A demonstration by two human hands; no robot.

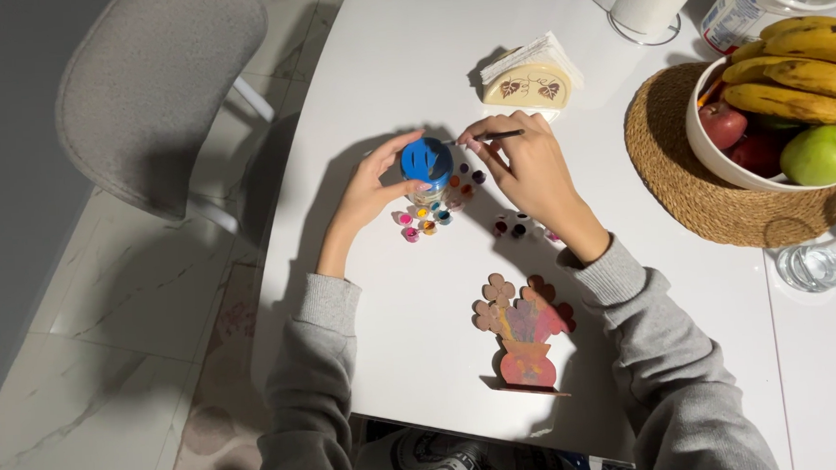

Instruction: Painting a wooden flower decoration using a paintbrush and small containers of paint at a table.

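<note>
Your left hand (371,188) curls loosely around the side of a round blue-lidded jar (426,161), fingers touching it. Your right hand (525,169), just right of the jar, pinches one thin paintbrush (500,135) whose tip points at the lid. Under both hands lie two strips of small paint pots (427,218) on the white desk (409,38). Nearer you than the hands stands one painted wooden flower vase cutout (524,338). Beyond your right hand sits one cream napkin holder (530,82) with two leaf motifs.
</note>
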